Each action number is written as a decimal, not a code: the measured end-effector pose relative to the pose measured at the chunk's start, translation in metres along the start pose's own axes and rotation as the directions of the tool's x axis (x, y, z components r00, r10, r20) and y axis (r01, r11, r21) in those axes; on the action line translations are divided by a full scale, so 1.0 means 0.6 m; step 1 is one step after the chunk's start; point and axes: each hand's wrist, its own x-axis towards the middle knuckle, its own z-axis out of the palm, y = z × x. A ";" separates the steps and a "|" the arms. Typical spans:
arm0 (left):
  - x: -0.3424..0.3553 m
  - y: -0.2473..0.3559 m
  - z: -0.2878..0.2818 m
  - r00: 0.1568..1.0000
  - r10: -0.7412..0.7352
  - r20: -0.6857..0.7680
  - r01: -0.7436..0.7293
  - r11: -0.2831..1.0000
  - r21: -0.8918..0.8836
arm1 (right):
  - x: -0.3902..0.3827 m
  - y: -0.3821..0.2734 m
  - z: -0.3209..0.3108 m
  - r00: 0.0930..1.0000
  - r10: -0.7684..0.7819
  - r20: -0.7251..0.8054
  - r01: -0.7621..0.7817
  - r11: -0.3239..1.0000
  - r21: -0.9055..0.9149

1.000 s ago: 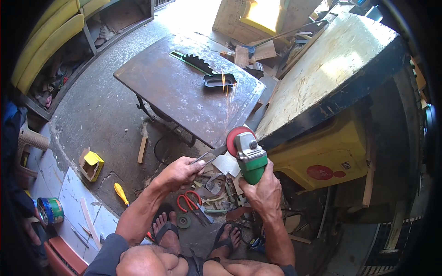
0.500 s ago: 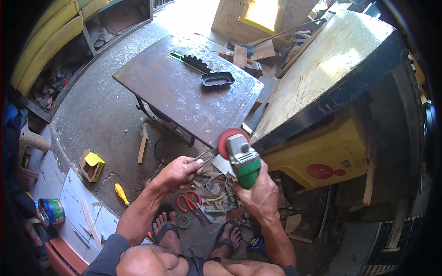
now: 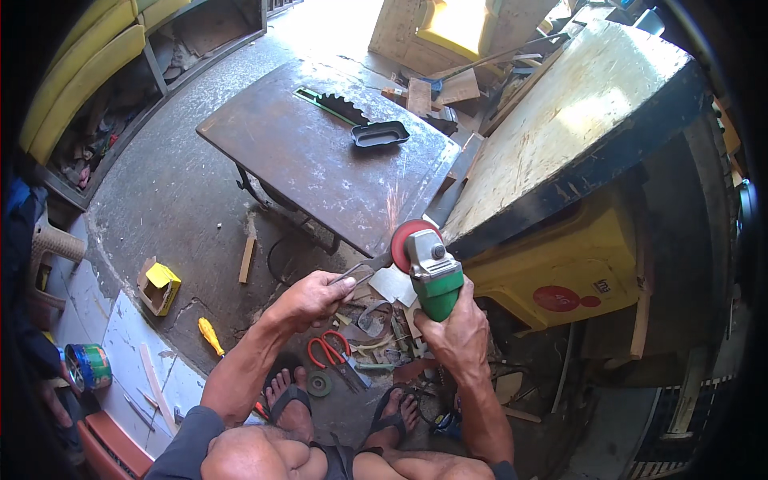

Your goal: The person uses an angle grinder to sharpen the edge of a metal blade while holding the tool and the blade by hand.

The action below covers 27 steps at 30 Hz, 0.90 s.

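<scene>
My right hand [image 3: 458, 330] is wrapped round the green body of an angle grinder [image 3: 436, 276] with a red disc. In my left hand [image 3: 316, 299] is a thin dark metal tool [image 3: 372, 265] with a flattened tip, its far end against the disc's left edge. Sparks [image 3: 394, 204] fly up from the disc, over the near corner of the metal table [image 3: 296, 152]. The exact kind of the metal tool is hard to make out.
A black tray [image 3: 380, 134] and a toothed black strip [image 3: 340, 108] lie on the table. Scissors with red handles [image 3: 328, 350], a yellow-handled screwdriver [image 3: 211, 337] and a yellow box [image 3: 160, 288] are on the floor. A thick wooden board [image 3: 560, 136] leans at right.
The grinder has shifted slightly right, and sparks now rise from its disc. My left hand has barely moved, still holding the metal tool.
</scene>
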 end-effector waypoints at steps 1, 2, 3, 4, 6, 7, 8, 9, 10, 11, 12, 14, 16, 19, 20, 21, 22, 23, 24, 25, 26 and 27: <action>-0.002 0.001 -0.001 1.000 -0.010 0.004 0.010 1.000 -0.010 | 0.002 0.002 0.001 1.000 0.002 -0.003 -0.002 1.000 0.004; -0.003 0.004 -0.001 1.000 -0.020 0.009 0.020 1.000 -0.018 | 0.004 0.005 0.001 1.000 0.009 -0.006 -0.009 1.000 0.007; -0.003 0.005 0.000 0.999 -0.030 0.013 0.031 0.999 -0.026 | 0.007 0.008 0.001 1.000 0.016 -0.007 -0.016 1.000 0.010; -0.003 0.005 0.000 1.000 -0.027 0.011 0.027 0.999 -0.022 | 0.009 0.010 0.001 1.000 0.023 -0.009 -0.023 1.000 0.012; -0.002 0.004 0.000 1.000 -0.018 0.008 0.018 1.000 -0.015 | 0.014 0.015 -0.001 1.000 0.021 -0.014 -0.021 1.000 0.018; -0.002 0.004 0.001 1.000 -0.013 0.008 0.013 1.000 -0.013 | 0.017 0.017 -0.002 1.000 0.020 -0.017 -0.020 1.000 0.021; -0.001 0.004 0.002 1.000 -0.009 0.007 0.009 1.000 -0.010 | 0.020 0.020 -0.003 1.000 0.016 -0.023 -0.015 1.000 0.027; 0.000 0.003 0.003 1.000 -0.005 0.007 0.005 1.000 -0.007 | 0.025 0.023 -0.004 1.000 0.012 -0.029 -0.011 0.999 0.033; 0.002 0.000 0.001 1.000 -0.006 0.015 0.006 1.000 -0.013 | 0.030 0.025 -0.006 0.999 0.008 -0.036 -0.007 0.999 0.038; 0.002 -0.004 -0.003 1.000 -0.007 0.022 0.008 1.000 -0.019 | 0.036 0.026 -0.006 0.999 0.005 -0.051 -0.003 0.999 0.038; 0.003 -0.007 -0.005 1.000 -0.009 0.030 0.009 1.000 -0.024 | 0.042 0.027 -0.007 0.998 0.003 -0.067 0.000 0.999 0.039; 0.007 -0.014 -0.001 0.999 -0.004 0.044 0.008 0.996 -0.089 | 0.040 0.026 -0.010 0.996 -0.002 -0.089 0.007 0.999 0.049; 0.007 -0.015 0.002 0.999 -0.007 0.042 0.012 0.991 -0.131 | 0.025 0.018 -0.014 0.995 -0.009 -0.101 0.015 0.998 0.067; 0.003 -0.013 0.005 0.999 -0.016 0.033 0.021 0.987 -0.157 | -0.004 0.001 -0.007 0.997 -0.071 -0.042 0.072 0.997 0.035; 0.003 -0.014 0.004 0.999 -0.014 0.037 0.020 0.987 -0.159 | -0.012 -0.002 -0.002 0.995 -0.095 -0.038 0.096 0.995 0.025; 0.003 -0.015 0.003 0.999 -0.013 0.040 0.019 0.987 -0.162 | -0.019 -0.004 0.003 0.992 -0.120 -0.034 0.120 0.993 0.014; 0.003 -0.015 0.003 0.999 -0.008 0.035 0.013 0.988 -0.152 | -0.024 -0.006 0.008 0.989 -0.144 -0.029 0.144 0.990 0.004; 0.002 -0.014 0.005 1.000 -0.003 0.031 0.007 0.990 -0.140 | -0.029 -0.010 0.011 0.989 -0.142 -0.035 0.142 0.990 -0.003; 0.002 -0.013 0.006 1.000 0.003 0.027 0.000 0.992 -0.129 | -0.028 -0.010 0.013 0.990 -0.138 -0.034 0.138 0.990 -0.011; 0.001 -0.013 0.007 1.000 0.001 0.021 0.001 0.993 -0.118 | -0.027 -0.008 0.017 0.990 -0.134 -0.033 0.134 0.991 -0.019; 0.001 -0.012 0.007 1.000 -0.001 0.014 0.002 0.994 -0.108 | -0.026 -0.007 0.019 0.991 -0.131 -0.032 0.130 0.991 -0.028; 0.002 -0.012 0.008 1.000 -0.001 0.006 0.001 0.995 -0.099 | -0.024 -0.007 0.019 0.992 -0.121 -0.029 0.121 0.992 -0.020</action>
